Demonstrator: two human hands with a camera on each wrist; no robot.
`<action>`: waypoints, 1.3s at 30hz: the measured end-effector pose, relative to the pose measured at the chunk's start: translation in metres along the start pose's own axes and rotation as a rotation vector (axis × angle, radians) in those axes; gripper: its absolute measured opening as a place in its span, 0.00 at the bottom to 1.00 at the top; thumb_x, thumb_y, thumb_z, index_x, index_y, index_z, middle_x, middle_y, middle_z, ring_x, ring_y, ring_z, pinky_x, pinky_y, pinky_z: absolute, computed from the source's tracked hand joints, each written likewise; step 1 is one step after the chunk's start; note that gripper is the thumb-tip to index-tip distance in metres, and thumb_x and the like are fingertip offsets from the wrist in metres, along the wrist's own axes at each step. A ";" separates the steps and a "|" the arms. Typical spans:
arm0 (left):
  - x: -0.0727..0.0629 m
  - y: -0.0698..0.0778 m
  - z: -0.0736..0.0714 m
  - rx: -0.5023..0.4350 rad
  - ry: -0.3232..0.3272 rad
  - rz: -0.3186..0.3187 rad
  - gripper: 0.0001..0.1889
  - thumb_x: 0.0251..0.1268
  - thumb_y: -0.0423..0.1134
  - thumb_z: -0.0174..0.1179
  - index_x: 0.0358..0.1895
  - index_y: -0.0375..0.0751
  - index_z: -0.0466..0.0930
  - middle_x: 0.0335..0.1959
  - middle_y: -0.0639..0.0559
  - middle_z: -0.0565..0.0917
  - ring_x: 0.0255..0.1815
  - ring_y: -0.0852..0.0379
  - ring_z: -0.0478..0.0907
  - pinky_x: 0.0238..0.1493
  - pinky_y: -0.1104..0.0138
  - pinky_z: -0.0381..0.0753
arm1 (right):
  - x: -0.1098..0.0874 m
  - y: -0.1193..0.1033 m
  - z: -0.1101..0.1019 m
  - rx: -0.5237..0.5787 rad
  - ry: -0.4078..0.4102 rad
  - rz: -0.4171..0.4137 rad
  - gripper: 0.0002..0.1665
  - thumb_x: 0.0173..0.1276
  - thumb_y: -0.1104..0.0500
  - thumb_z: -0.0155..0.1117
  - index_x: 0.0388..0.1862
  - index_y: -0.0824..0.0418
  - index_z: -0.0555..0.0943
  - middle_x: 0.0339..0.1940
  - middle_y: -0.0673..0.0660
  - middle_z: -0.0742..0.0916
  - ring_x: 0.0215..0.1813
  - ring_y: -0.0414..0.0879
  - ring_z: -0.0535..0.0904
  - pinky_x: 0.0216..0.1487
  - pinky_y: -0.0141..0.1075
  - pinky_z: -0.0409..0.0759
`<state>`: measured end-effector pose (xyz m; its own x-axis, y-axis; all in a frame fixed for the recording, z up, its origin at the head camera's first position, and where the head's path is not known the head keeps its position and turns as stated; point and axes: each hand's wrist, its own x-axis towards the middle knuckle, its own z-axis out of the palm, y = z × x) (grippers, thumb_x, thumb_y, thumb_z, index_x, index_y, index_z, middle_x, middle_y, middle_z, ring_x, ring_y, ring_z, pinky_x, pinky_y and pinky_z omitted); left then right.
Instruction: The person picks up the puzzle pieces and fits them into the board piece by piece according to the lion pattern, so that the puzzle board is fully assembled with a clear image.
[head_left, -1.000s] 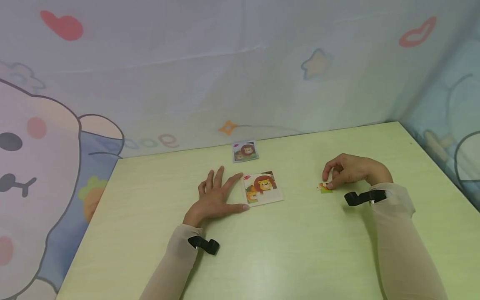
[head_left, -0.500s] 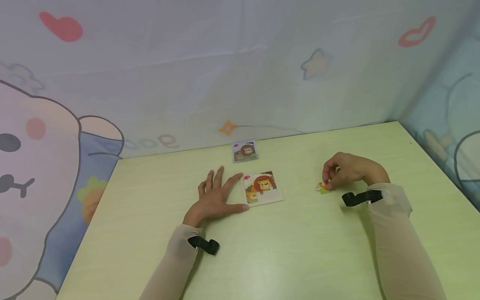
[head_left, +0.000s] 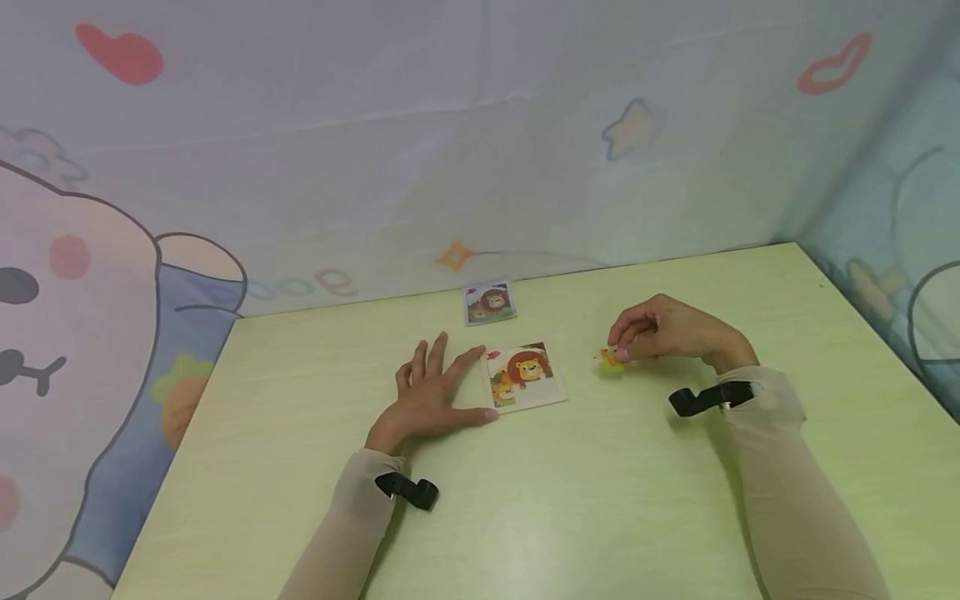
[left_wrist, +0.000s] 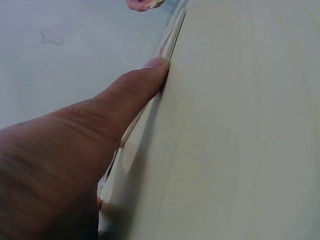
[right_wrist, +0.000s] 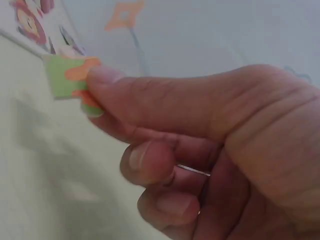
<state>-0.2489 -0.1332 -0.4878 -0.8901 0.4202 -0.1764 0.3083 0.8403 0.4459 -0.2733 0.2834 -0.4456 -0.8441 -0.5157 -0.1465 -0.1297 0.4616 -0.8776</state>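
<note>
A square puzzle board (head_left: 528, 375) with a lion picture lies on the table, its lower right part blank white. My left hand (head_left: 427, 396) rests beside it with fingers spread, forefinger and thumb touching the board's left edge and lower left corner. To the right of the board, my right hand (head_left: 667, 333) pinches a small green and orange puzzle piece (right_wrist: 65, 77) between thumb and forefinger, held above the table. In the right wrist view its other fingers are curled under and the fingertips cover part of the piece.
Behind the board lies a smaller card (head_left: 490, 302) with a similar lion picture, near the table's back edge. A printed cloth backdrop (head_left: 375, 167) rises behind the pale green table (head_left: 540, 517). Dark camera mounts (head_left: 408, 490) sit on both wrists.
My right hand has picked the puzzle piece up off the table and carried it left, closer to the board. The left hand and the board have stayed put.
</note>
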 end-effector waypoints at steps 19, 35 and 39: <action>0.003 -0.003 0.004 0.016 0.003 0.010 0.54 0.58 0.81 0.64 0.86 0.83 0.46 0.92 0.45 0.28 0.91 0.33 0.21 0.81 0.29 0.32 | 0.050 -0.024 0.096 -0.057 0.055 -0.143 0.03 0.68 0.55 0.80 0.40 0.50 0.94 0.34 0.50 0.91 0.39 0.43 0.81 0.42 0.32 0.78; 0.002 0.002 0.001 0.007 -0.015 0.009 0.54 0.58 0.82 0.63 0.85 0.84 0.45 0.92 0.45 0.27 0.90 0.34 0.19 0.81 0.30 0.31 | 0.051 -0.030 0.108 -0.172 0.085 -0.166 0.03 0.68 0.56 0.79 0.39 0.52 0.93 0.31 0.45 0.89 0.36 0.41 0.79 0.39 0.31 0.77; 0.001 0.003 0.000 0.004 -0.018 0.012 0.55 0.56 0.83 0.63 0.85 0.83 0.46 0.92 0.43 0.28 0.90 0.32 0.20 0.80 0.29 0.31 | 0.052 -0.033 0.109 -0.229 0.090 -0.194 0.03 0.68 0.56 0.79 0.38 0.53 0.92 0.29 0.45 0.88 0.34 0.40 0.79 0.38 0.31 0.77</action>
<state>-0.2491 -0.1302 -0.4862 -0.8801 0.4365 -0.1867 0.3205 0.8363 0.4448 -0.2562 0.1629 -0.4736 -0.8333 -0.5492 0.0637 -0.3984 0.5165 -0.7579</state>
